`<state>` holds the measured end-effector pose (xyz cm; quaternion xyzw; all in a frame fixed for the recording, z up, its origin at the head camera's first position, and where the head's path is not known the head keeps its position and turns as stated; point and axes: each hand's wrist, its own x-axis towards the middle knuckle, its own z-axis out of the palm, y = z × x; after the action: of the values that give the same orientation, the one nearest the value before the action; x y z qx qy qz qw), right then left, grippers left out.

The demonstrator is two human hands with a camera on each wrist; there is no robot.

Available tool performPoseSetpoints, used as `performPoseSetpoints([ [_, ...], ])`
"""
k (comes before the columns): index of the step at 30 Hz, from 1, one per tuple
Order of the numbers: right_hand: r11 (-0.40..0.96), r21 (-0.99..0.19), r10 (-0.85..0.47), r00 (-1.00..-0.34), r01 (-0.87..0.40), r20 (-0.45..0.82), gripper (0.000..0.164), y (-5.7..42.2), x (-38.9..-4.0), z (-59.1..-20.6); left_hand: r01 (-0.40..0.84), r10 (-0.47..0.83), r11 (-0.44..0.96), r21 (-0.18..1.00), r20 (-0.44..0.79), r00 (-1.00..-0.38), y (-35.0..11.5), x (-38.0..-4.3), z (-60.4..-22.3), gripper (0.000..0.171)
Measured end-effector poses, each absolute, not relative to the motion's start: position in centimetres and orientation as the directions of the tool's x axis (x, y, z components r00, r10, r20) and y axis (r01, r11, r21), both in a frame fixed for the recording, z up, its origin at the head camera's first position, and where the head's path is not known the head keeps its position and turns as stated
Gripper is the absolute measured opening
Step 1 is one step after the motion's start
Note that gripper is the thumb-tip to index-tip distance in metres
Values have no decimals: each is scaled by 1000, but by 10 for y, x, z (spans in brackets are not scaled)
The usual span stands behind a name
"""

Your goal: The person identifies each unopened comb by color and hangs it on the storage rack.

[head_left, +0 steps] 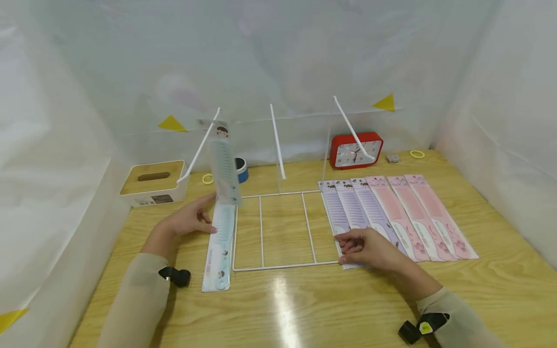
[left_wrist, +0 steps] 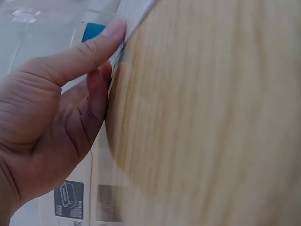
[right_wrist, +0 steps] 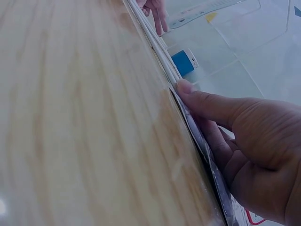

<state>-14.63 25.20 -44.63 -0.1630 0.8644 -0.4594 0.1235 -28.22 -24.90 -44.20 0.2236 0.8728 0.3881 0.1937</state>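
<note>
In the head view, a white wire display rack (head_left: pixel 262 232) lies flat on the table, its prongs rising at the back. One packaged green comb (head_left: pixel 224 164) hangs from the left prong; another packaged green comb (head_left: pixel 221 246) lies along the rack's left side. My left hand (head_left: pixel 191 216) pinches the lying packet's left edge, thumb in front, fingers farther back. My right hand (head_left: pixel 363 247) grips the rack's right wire near its front corner, thumb at the corner. Beneath that hand is the nearest of several packaged purple combs (head_left: pixel 334 205), partly hidden by it.
Packaged pink combs (head_left: pixel 413 212) lie right of the purple ones. Behind stand a red alarm clock (head_left: pixel 357 151), a blue-sided round object (head_left: pixel 241 170) and a tissue box (head_left: pixel 154 181) at left. Yellow rings (head_left: pixel 417 154) and a small grey object (head_left: pixel 393 158) lie near the back.
</note>
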Motion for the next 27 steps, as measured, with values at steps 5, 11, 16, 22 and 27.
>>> performPoseSetpoints([
  [5, 521, -836, -399, -915, -174, -58, 53, 251, -146, -448, 254, 561, 616, 746, -188, -806, -249, -282, -438, 114],
  [11, 543, -816, -400, -915, -196, -46, 53, 250, -145, -446, 289, 574, 560, 777, -112, -811, -252, -271, -440, 106],
  [16, 548, -812, -399, -916, -202, -42, 53, 253, -148, -447, 340, 574, 546, 766, -47, -817, -252, -268, -443, 78],
  [22, 537, -822, -401, -915, -188, -53, 53, 252, -148, -448, 304, 503, 618, 725, -67, -862, -259, -258, -436, 33],
  [27, 540, -821, -397, -916, -183, -57, 53, 252, -144, -446, 263, 513, 544, 797, -68, -855, -260, -242, -409, 25],
])
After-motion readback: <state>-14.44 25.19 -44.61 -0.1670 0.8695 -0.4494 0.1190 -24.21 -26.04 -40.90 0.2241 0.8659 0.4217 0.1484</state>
